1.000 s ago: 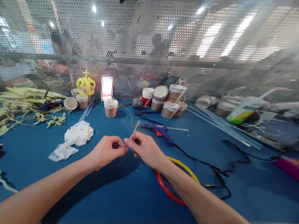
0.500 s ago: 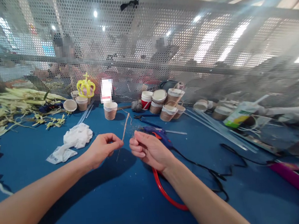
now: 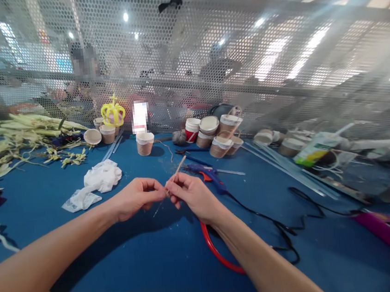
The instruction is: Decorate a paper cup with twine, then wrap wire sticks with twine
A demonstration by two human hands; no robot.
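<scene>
My left hand [image 3: 139,197] is closed, with thumb and fingertips pinching a thin tan stick-like strand [image 3: 180,163] near its lower end. Against it, my right hand [image 3: 198,196] closes on the same strand, thumb and forefinger together. The upper end sticks out above my right hand, tilted to the right. A fine thread or wire end hangs below my fingers. Just behind my right hand lies a blue glue gun [image 3: 214,176] with an orange trigger. A curved red handle [image 3: 215,250] shows partly under my right forearm.
Paper-and-fibre cups [image 3: 145,146] stand along a perforated metal screen [image 3: 156,43]. Crumpled white tissue [image 3: 102,176] lies left. Pale dried husks [image 3: 35,123] and a yellow crown ornament [image 3: 113,112] are at back left. Clear glue sticks [image 3: 283,169] and a black cord [image 3: 258,216] lie right.
My right hand has moved left and taken hold of the strand beside my left hand. The strand now leans further to the right.
</scene>
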